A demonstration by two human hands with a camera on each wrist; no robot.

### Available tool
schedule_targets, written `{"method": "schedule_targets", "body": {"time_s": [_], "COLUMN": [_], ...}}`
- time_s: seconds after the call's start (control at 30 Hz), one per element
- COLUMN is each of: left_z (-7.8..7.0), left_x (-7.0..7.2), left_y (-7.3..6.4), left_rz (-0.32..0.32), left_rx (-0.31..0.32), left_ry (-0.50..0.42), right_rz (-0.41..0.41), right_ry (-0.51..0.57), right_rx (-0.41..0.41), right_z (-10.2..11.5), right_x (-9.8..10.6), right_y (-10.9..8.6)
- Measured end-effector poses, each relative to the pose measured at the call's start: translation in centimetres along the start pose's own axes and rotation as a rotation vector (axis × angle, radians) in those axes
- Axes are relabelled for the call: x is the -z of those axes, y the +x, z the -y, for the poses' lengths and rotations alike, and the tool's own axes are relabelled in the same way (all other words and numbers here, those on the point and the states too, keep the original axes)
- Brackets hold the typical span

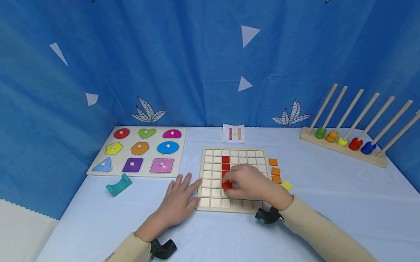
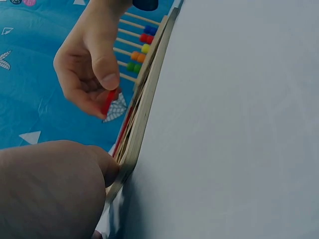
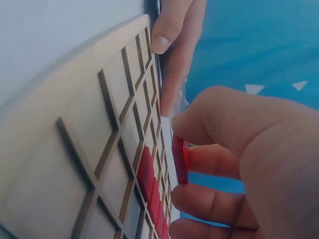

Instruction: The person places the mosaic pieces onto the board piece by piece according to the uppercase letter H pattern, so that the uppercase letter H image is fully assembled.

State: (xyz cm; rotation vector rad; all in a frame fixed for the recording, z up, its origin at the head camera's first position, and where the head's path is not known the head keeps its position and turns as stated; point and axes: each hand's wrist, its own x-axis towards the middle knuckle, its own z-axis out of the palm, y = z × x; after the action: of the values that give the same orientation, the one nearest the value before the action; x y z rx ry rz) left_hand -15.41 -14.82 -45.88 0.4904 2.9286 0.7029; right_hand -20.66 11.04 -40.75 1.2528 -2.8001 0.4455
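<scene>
Placing a red tile (image 3: 180,159) into the grid board (image 1: 229,210) appears to be the step in hand. The right hand (image 1: 250,181) pinches this tile between thumb and fingers, on edge and clear of the board surface, near the lower end of a red column. The left hand (image 1: 176,202) grasps nothing; its fingers lie extended on the table, touching the board's left edge, which probably steadies it. The next move seems to call for turning the tile flat, aligning it with a cell and then releasing it – a skewed tile could catch on the dividers. Count the parts as follows: one tile in the grasp; at least three red tiles (image 1: 225,159) seated in one column, the lower part being hidden by the hand; three orange tiles (image 1: 273,162) beside the board's right edge; one yellow tile (image 1: 287,186) in sight – the forearm may cover more. Surrounding items: one pattern card (image 1: 233,139), one shape puzzle (image 1: 146,159) with nine knobbed pieces, one teal block (image 1: 119,186) and one bead rack (image 1: 379,159) with seven rods.
</scene>
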Motion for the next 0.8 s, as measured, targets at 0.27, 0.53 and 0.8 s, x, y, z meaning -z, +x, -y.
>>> {"method": "schedule_targets", "body": {"time_s": [0.27, 0.53, 0.8], "left_z": [-0.1, -0.2, -0.2], "left_x": [-0.1, 0.0, 0.2], "left_y": [-0.1, -0.1, -0.1], "left_rz": [0.002, 0.0, 0.007], "left_rx": [0.007, 0.007, 0.007], "left_ry": [-0.005, -0.009, -0.004], "right_rz": [0.044, 0.051, 0.052], "right_ry": [0.023, 0.042, 0.047], "right_rx": [-0.011, 0.001, 0.002], "right_z": [0.2, 0.0, -0.1], "right_x": [-0.7, -1.4, -1.7], "right_y": [-0.1, 0.0, 0.0]}}
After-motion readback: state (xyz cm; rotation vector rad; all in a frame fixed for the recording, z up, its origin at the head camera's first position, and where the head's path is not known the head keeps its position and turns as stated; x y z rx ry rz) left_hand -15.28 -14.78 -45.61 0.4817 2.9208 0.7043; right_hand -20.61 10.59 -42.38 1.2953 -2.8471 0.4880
